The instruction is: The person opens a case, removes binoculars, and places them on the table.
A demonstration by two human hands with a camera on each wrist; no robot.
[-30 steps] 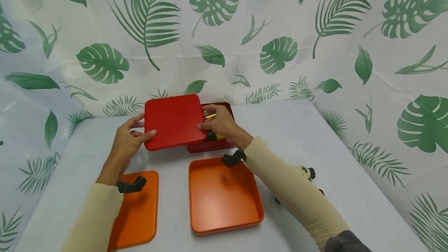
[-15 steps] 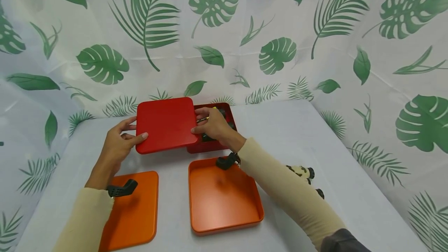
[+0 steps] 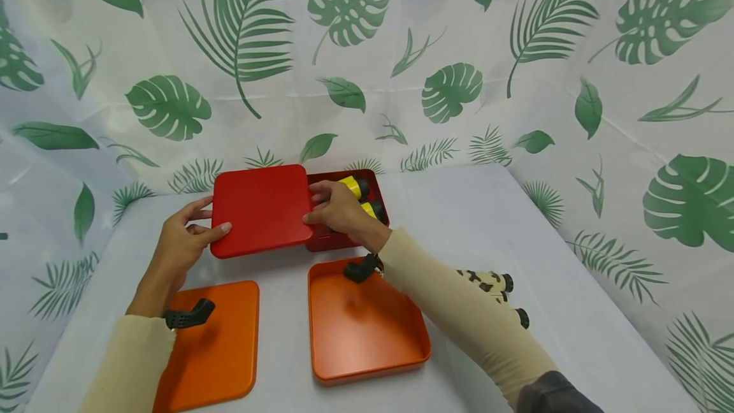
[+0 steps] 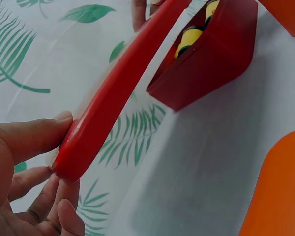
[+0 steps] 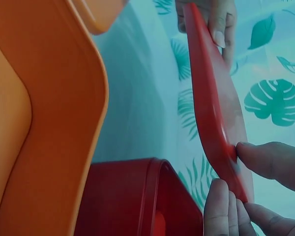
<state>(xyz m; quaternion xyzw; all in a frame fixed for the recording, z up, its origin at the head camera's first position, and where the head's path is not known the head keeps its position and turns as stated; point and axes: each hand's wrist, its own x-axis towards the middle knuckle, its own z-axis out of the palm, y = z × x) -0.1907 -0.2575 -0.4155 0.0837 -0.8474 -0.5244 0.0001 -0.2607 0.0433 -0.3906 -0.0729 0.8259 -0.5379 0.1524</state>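
Note:
Between both hands a red lid is held up, tilted, to the left of a dark red box. My left hand pinches its left edge, thumb on top and fingers beneath. On the opposite edge, my right hand grips the lid the same way, partly over the box. Inside the box lie yellow-and-black binoculars, partly hidden by the right hand. In the left wrist view the lid is seen edge-on, raised above the table and apart from the box.
An orange open box stands in front of the red one. To its left lies an orange lid, partly under the left forearm. Camouflage-patterned binoculars rest at the right, partly behind the right sleeve. A leaf-print curtain closes off the back.
Both hands have carried the red lid leftward and slightly down, off the red box. More of the yellow-and-black binoculars inside has come into view.

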